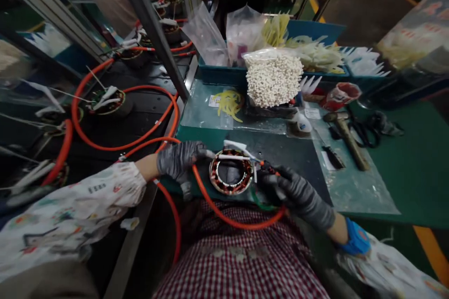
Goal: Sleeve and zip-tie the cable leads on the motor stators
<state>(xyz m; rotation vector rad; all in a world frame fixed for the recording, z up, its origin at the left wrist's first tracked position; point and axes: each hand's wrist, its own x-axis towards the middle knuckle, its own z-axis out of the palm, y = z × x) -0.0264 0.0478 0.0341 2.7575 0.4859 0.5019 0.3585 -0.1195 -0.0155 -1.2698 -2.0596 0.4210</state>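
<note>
A ring-shaped motor stator [231, 177] with copper windings lies at the near edge of the green bench. My gloved left hand [180, 160] pinches a white sleeved lead at the stator's left rim. My gloved right hand [293, 193] grips the orange-and-white wire ends at its right rim. An orange cable [224, 212] loops from the stator across my lap and back to my right hand.
A hammer [347, 138], black scissors [368, 130], a tape roll [341, 94] and a bag of white beads [273, 77] lie behind. Blue bins [224, 74] hold bagged sleeves. More stators with orange cables [105, 103] sit on the black conveyor at left.
</note>
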